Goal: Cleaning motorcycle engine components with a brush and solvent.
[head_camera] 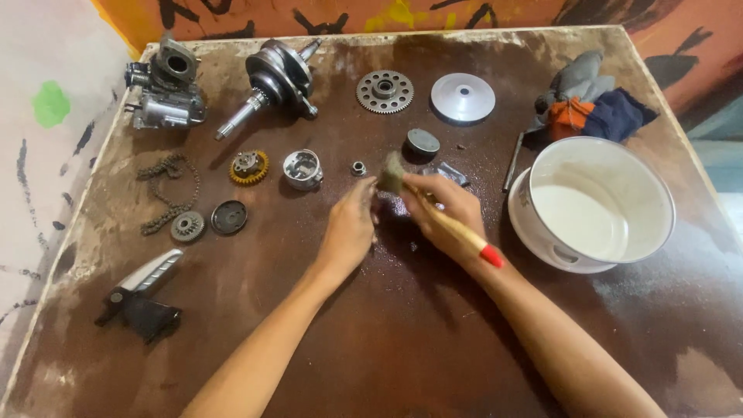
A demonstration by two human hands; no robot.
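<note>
Gripping a paintbrush [445,220] in the right hand [441,213], bristles against something small the left hand [350,228] is pinching mid-worktop [387,340]; bowl [596,203] sitting near the right edge, within reach.

Worktop [402,340]: brown, stained
Far left corner: carburettor [165,94], crankshaft [275,77]
Far edge: toothed gear [385,91], silver disc [463,97]
Right edge: white bowl [596,203], rags [592,104]
Left edge: chain [166,192], footrest [143,292]
</note>
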